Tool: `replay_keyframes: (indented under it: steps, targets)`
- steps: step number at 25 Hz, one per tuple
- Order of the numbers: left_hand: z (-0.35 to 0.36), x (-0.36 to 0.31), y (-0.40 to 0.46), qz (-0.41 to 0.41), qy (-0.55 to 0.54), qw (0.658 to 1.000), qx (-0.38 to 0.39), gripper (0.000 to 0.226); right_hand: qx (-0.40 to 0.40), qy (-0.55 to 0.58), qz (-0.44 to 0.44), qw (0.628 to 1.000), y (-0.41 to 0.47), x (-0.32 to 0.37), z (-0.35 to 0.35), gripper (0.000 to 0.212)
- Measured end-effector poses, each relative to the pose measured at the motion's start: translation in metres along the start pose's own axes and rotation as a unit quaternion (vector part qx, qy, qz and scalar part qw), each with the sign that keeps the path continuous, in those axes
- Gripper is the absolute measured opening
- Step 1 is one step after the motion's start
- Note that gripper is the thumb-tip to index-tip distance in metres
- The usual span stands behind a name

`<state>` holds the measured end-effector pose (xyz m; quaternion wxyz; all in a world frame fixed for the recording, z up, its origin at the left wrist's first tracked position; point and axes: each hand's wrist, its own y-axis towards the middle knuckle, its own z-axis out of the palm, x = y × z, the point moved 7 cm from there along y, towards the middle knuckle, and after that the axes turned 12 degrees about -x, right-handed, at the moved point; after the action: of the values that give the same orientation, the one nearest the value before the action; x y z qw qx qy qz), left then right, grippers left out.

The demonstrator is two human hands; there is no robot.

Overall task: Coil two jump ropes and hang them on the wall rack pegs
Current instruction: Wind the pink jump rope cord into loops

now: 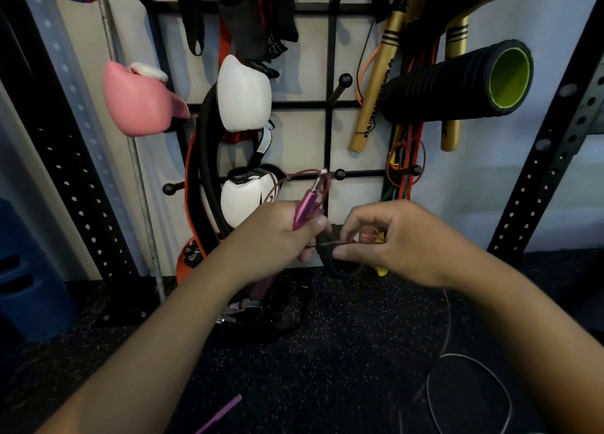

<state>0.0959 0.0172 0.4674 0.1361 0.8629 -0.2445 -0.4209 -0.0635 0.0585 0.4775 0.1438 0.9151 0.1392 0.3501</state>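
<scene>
A gym wall rack fills twelve o'clock. The left hand grips the pink handle; the right hand pinches the thin cord, which looks light, springy, best gathered near the handle.

the gold stick on the wall rack carries black lettering along its length, seen upside down and too blurred to read.

I'm looking at a gym's equipment corner. A black wall rack with ball-tipped pegs carries a pink boxing glove, white gloves, a foam roller and resistance bands. Perforated steel uprights flank it above speckled rubber flooring.
</scene>
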Motion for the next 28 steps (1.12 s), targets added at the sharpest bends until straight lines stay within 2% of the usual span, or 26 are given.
replay_keyframes:
  steps: [3,5,8,10,13,16,18,21,24,26,28]
  targets:
    - [0.002,0.002,-0.001,-0.041,-0.094,0.993,0.053,0.035,-0.020,0.027,0.012,0.999,0.000,0.000,-0.003,0.049]
    - [-0.001,-0.002,-0.002,-0.040,-0.142,0.987,0.065,0.036,-0.022,0.044,0.006,0.999,0.001,0.001,-0.003,0.052]
    - [-0.012,-0.002,-0.001,-0.041,-0.174,0.982,0.066,0.033,-0.036,0.052,-0.006,0.998,0.001,-0.002,-0.012,0.049]
    - [-0.022,0.003,0.001,-0.049,-0.178,0.982,0.046,0.032,-0.041,0.086,-0.008,0.995,0.000,-0.006,-0.018,0.037]
    - [-0.025,0.006,0.002,-0.045,-0.155,0.986,0.035,0.046,-0.049,0.101,-0.020,0.993,0.001,-0.008,-0.020,0.022]
    - [-0.028,0.004,0.003,-0.046,-0.118,0.992,0.008,0.028,-0.079,0.109,-0.037,0.990,0.002,-0.002,-0.024,0.018]
    - [-0.034,0.002,0.003,-0.041,-0.112,0.993,-0.009,0.024,-0.099,0.107,-0.044,0.988,0.002,-0.001,-0.028,0.017]
    - [-0.046,0.002,0.005,-0.028,-0.124,0.991,-0.032,0.024,-0.170,0.085,-0.031,0.981,0.004,-0.014,-0.046,0.016]
    - [-0.056,0.005,0.005,-0.033,-0.145,0.988,-0.050,0.041,-0.243,0.066,0.017,0.968,0.004,-0.037,-0.066,0.017]
    - [-0.052,0.005,0.003,-0.036,-0.148,0.988,-0.039,0.042,-0.224,0.050,0.013,0.973,0.005,-0.036,-0.058,0.018]
    - [-0.042,0.004,0.002,-0.039,-0.150,0.988,-0.021,0.030,-0.182,0.030,-0.012,0.983,0.007,-0.027,-0.041,0.018]
